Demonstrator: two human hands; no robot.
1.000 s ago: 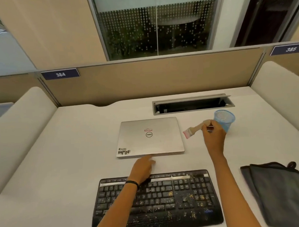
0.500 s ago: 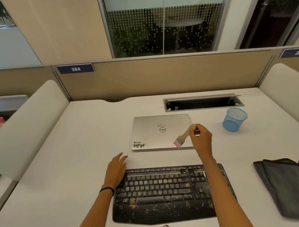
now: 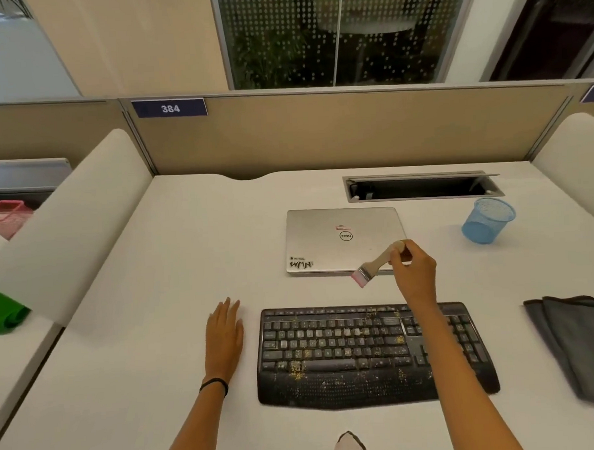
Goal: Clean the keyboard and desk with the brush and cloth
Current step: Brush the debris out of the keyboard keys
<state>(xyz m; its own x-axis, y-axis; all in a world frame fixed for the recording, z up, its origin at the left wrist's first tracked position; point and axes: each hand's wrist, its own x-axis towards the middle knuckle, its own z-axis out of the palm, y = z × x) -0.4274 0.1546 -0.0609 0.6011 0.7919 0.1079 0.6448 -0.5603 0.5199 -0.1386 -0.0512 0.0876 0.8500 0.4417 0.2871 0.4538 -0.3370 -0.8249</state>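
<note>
One head-worn wide-angle view. Looks forward and down, close over flat white desk (image 3: 142, 384); black crumb-speckled keyboard (image 3: 341, 345) nearest, tan fabric partition panel (image 3: 353, 134) beyond.

A keyboard (image 3: 372, 354) lies near-centre on the desk (image 3: 159, 367), a laptop (image 3: 340, 240) behind it and a cable slot (image 3: 420, 187) farther back. A cloth (image 3: 576, 345) sits right of the keyboard, a mesh cup (image 3: 487, 220) behind that. The left hand (image 3: 223, 333) rests just left of the keyboard; the right hand (image 3: 415, 274) holds a brush (image 3: 375, 264) over the laptop's near right corner

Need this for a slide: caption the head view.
Right hand holds a brush beyond the debris-speckled keyboard; left hand lies flat on the desk.
</note>
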